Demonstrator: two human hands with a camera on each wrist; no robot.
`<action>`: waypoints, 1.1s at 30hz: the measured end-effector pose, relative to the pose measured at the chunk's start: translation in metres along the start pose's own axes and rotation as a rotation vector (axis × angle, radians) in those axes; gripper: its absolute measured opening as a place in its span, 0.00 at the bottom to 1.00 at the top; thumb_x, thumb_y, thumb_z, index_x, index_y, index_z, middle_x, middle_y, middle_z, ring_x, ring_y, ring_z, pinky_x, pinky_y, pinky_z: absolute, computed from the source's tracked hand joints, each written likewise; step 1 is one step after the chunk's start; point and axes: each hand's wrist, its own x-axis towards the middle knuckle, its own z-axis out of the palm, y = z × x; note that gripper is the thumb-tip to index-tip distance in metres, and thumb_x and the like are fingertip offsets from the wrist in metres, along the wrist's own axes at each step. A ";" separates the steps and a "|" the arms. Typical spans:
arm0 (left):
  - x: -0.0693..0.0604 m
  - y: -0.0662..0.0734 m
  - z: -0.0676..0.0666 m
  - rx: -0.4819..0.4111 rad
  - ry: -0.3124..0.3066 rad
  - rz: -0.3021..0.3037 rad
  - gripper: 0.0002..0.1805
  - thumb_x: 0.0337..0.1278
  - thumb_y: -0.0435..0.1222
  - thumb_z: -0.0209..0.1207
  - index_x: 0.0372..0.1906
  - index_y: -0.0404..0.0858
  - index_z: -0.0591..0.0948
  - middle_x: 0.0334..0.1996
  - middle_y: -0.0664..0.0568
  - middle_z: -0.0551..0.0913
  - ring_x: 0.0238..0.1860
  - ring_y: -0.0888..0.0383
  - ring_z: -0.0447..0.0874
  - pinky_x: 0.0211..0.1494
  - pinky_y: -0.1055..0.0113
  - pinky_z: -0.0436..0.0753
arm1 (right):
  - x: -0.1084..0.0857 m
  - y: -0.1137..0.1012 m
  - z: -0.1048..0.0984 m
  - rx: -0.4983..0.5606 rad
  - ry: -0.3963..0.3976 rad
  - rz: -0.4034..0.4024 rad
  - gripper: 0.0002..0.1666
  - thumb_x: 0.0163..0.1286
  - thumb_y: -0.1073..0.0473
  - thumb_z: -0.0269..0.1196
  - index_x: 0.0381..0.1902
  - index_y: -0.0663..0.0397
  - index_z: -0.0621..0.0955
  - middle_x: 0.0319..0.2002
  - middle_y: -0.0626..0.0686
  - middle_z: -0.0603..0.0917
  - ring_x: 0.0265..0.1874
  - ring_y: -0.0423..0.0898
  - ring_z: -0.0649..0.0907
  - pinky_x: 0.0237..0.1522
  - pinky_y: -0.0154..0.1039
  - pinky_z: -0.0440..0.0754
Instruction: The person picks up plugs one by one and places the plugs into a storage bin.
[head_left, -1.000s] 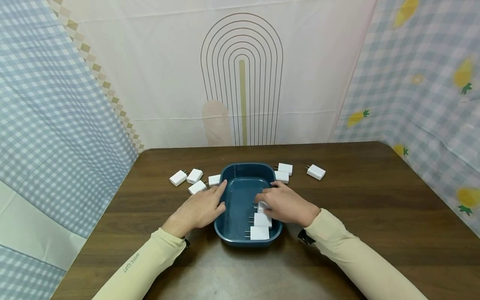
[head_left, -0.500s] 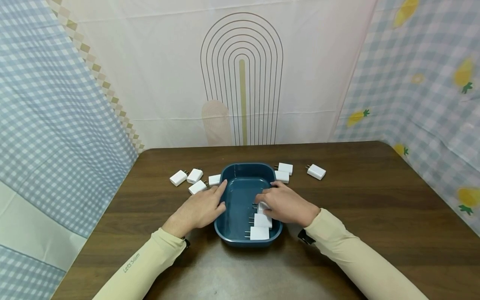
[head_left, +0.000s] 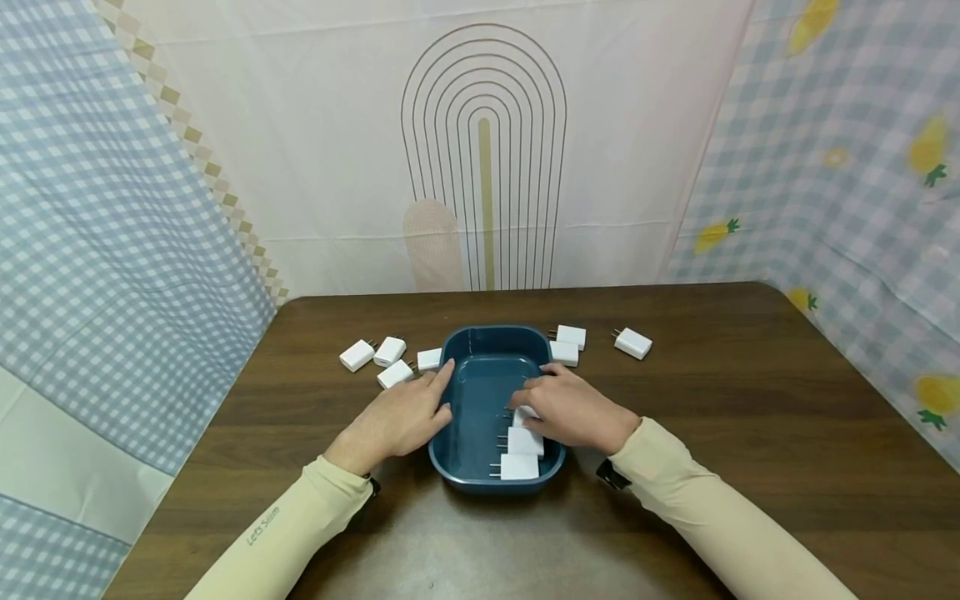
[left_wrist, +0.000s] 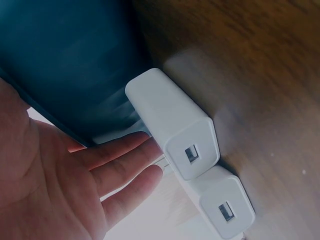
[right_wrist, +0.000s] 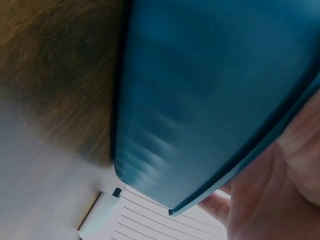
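A dark blue rectangular tray point(head_left: 480, 387) sits mid-table between the two hands. Inside, along its right side, white USB wall chargers point(head_left: 519, 467) lie in a column, prongs to the left. My right hand point(head_left: 576, 406) reaches over the right rim and pinches the farthest charger point(head_left: 522, 416) of that column between thumb and fingers, partly covering it. My left hand point(head_left: 397, 419) rests against the left rim, fingers extended, holding nothing. In the left wrist view, two chargers point(left_wrist: 167, 117) lie close to its fingertips. The right wrist view shows mostly the tray's outer wall point(right_wrist: 200, 100).
Several loose chargers point(head_left: 356, 356) lie on the wooden table point(head_left: 720, 400) left of the tray. To its right are two close together point(head_left: 570, 337) and one farther off point(head_left: 632, 343). Patterned cloths point(head_left: 337, 150) hang behind and beside the table.
Both hands and the tray stay in place. The charger under my right fingers has shifted very slightly to the left and nearer.
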 end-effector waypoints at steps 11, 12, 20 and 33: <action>-0.001 0.000 -0.001 0.001 -0.006 -0.006 0.38 0.72 0.46 0.46 0.81 0.38 0.54 0.71 0.42 0.73 0.64 0.46 0.79 0.69 0.51 0.76 | 0.001 0.000 0.001 -0.028 0.003 0.004 0.15 0.68 0.55 0.68 0.51 0.48 0.88 0.46 0.50 0.91 0.46 0.45 0.87 0.66 0.59 0.74; -0.001 0.000 -0.001 0.002 -0.006 -0.006 0.38 0.72 0.46 0.46 0.81 0.38 0.54 0.71 0.42 0.73 0.64 0.46 0.79 0.69 0.51 0.76 | 0.000 0.000 0.001 -0.029 0.003 0.004 0.15 0.68 0.55 0.68 0.51 0.48 0.88 0.46 0.50 0.91 0.46 0.45 0.87 0.66 0.59 0.74; 0.001 0.001 -0.001 0.003 0.000 0.001 0.38 0.72 0.46 0.46 0.81 0.37 0.54 0.71 0.42 0.73 0.65 0.45 0.79 0.70 0.51 0.76 | 0.000 0.001 0.000 -0.013 0.000 -0.002 0.15 0.68 0.55 0.68 0.52 0.46 0.88 0.48 0.50 0.91 0.49 0.47 0.87 0.67 0.60 0.73; 0.000 0.002 -0.001 0.001 -0.007 -0.007 0.38 0.72 0.46 0.46 0.81 0.38 0.54 0.72 0.42 0.72 0.65 0.45 0.79 0.70 0.51 0.76 | -0.002 0.001 0.001 -0.027 0.020 -0.037 0.15 0.70 0.55 0.67 0.53 0.45 0.88 0.49 0.50 0.90 0.51 0.47 0.87 0.67 0.61 0.73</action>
